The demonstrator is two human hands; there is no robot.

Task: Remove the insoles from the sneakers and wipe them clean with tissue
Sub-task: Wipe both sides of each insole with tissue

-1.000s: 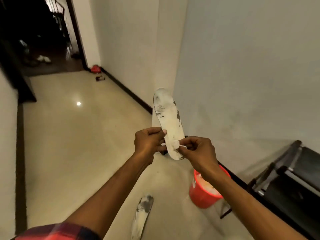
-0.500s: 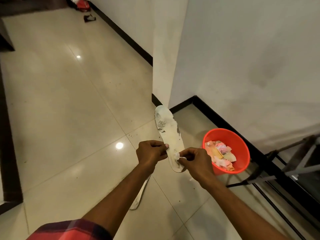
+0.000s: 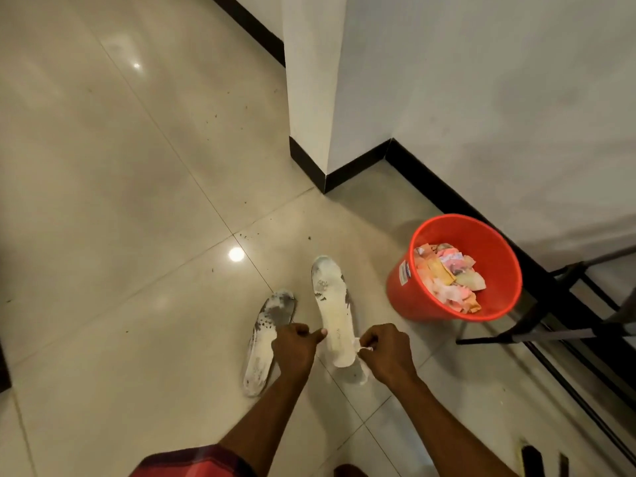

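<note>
1. Head view: the left hand [image 3: 294, 349] grasps the near, heel end of a white insole [image 3: 333, 315], with the thumb lying on its top face and the fingers curled beneath
2. The right hand [image 3: 387, 352] pinches a small wad of white tissue [image 3: 362, 345] against the right edge of that insole, close to the heel. More white shows just under this hand, too blurred to tell what it is
3. The held insole is lifted above the tiled floor [image 3: 137, 201] with its toe pointing far. Dark smudges ring the toe and the right edge, and the middle is paler
4. A second insole [image 3: 266, 335] lies flat on the floor just left of the held one, its right side partly hidden by the left hand and wrist. Its toe is grey-brown and dark specks run down its length
5. A red bucket [image 3: 409, 297] stands on the floor to the right of both insoles, near the black skirting [image 3: 354, 168]. It holds crumpled paper scraps [image 3: 447, 280] in pink, yellow and white
6. A black metal frame [image 3: 550, 333] stands right of the bucket, with one bar passing close behind it
7. A white wall column [image 3: 309, 80] rises at the far side
</note>
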